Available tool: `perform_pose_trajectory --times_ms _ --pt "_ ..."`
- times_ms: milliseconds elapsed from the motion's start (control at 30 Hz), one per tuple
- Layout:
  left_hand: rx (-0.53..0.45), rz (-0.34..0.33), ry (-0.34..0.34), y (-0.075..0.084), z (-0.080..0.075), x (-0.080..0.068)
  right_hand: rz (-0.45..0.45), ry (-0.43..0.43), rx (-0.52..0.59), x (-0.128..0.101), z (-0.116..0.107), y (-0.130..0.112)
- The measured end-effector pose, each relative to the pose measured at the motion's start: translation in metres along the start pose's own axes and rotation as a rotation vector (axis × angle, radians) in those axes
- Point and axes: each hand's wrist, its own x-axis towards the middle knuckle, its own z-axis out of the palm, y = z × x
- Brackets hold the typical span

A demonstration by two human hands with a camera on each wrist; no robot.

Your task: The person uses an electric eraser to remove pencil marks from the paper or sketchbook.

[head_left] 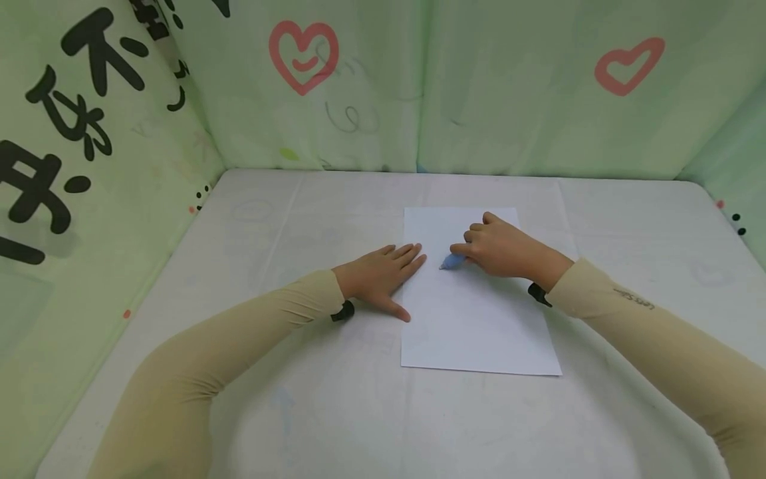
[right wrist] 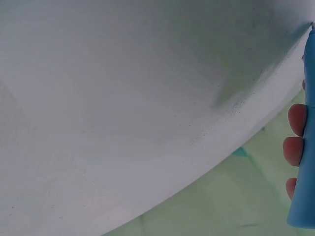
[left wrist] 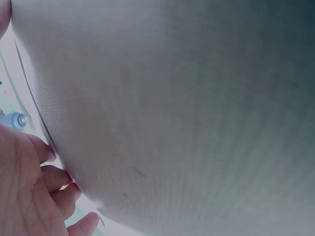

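Observation:
A white sheet of paper (head_left: 479,332) lies on the table. My left hand (head_left: 385,276) rests with fingers spread on the sheet's left edge. My right hand (head_left: 503,246) grips a thick blue pen (head_left: 453,261) whose narrow tip points down and left, at or just above the upper middle of the sheet. In the right wrist view, the pen (right wrist: 309,137) shows a smooth tapered body with several fingertips (right wrist: 293,151) curled behind it. The left wrist view has the left hand (left wrist: 29,187) at lower left, with the pen (left wrist: 14,120) above it.
The table (head_left: 287,399) wears a white cover. Pale green curtains (head_left: 509,100) with red hearts and black lettering stand behind it and at both sides. A dark wrist strap (head_left: 538,294) sits on the right wrist, another (head_left: 344,311) on the left.

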Motion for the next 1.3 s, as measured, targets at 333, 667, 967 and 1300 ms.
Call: perform_pose_trajectory --times_ms 333,667,967,1300 --pt "0.005 -0.002 -0.009 0.0004 -0.0001 0.0010 -0.001 0.021 0.000 0.0017 0.0021 0.0000" --pt "0.002 -0.007 -0.017 0.0015 -0.0028 -0.0001 -0.016 -0.002 0.022 0.0011 -0.0017 -0.0012" --pt "0.012 -0.003 -0.003 0.0024 -0.0034 -0.0016 -0.018 -0.029 0.036 0.0034 -0.0013 -0.0006" --pt "0.014 -0.002 0.009 0.0016 -0.0011 -0.0010 -0.020 -0.021 0.020 0.0011 -0.0010 0.0009"
